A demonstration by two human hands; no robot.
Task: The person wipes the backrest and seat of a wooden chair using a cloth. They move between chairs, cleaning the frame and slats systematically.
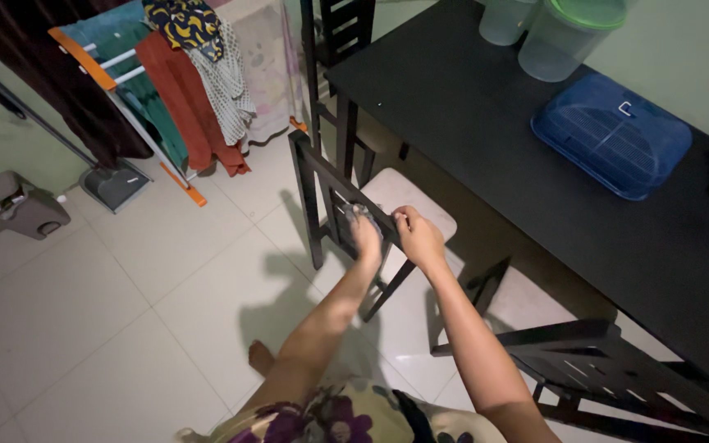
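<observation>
Fingers, left: your left hand lies over a small grey cloth, fingers curled down and pressing it against the top rail of the dark chair.

Fingers, right: your right hand sits just beside the left, on the same rail. The fingers are bunched at the rail's edge; you cannot tell whether they pinch the rail or a corner of the cloth.

Chair: dark wooden frame with a pale seat, standing in the middle of the scene, its back toward the left and its seat tucked toward the table.

Second chair: same dark frame, near right, at your right elbow.

Table: black top, running along the right from far to near.

On the table: a blue mesh food cover to the right; two clear plastic containers at the far end, one with a green lid.

Floor: pale tiles, left and near.

Far left: a drying rack hung with clothes, a dustpan at its foot, a grey bin at the left edge.
</observation>
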